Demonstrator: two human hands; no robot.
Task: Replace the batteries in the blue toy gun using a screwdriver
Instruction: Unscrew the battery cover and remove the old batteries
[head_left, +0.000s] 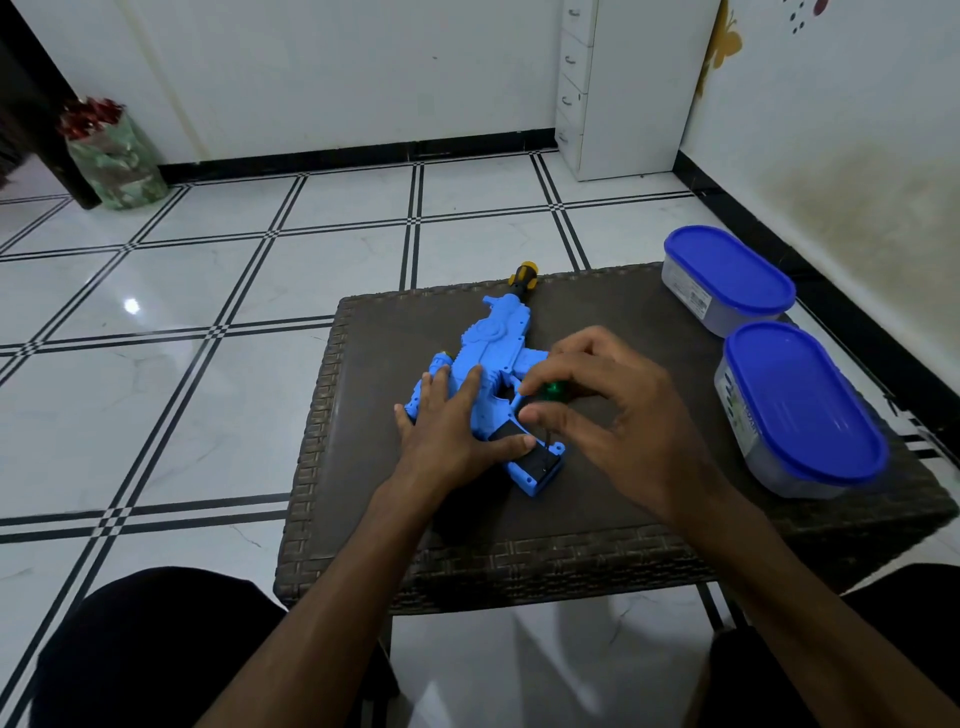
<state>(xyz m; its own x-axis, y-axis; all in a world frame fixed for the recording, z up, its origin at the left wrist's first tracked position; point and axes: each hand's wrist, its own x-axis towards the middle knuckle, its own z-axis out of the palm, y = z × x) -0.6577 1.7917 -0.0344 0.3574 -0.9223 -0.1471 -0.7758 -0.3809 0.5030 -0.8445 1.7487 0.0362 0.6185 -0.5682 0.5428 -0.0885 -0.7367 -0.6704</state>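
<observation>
The blue toy gun (498, 343) lies flat on the dark wicker table (597, 525), barrel pointing away, grip toward me. My left hand (447, 431) presses flat on the gun's body, thumb lying on the dark battery area of the grip (537, 462). My right hand (608, 410) pinches a small green-tipped item (555, 389), which looks like a battery, just above the grip. A screwdriver with a yellow and black handle (522, 275) lies at the table's far edge, past the barrel.
Two clear tubs with blue lids stand on the table's right side, one far (727, 275) and one nearer (800, 405). White tiled floor surrounds the table. My knees show at the bottom. A white cabinet (618, 88) stands by the far wall.
</observation>
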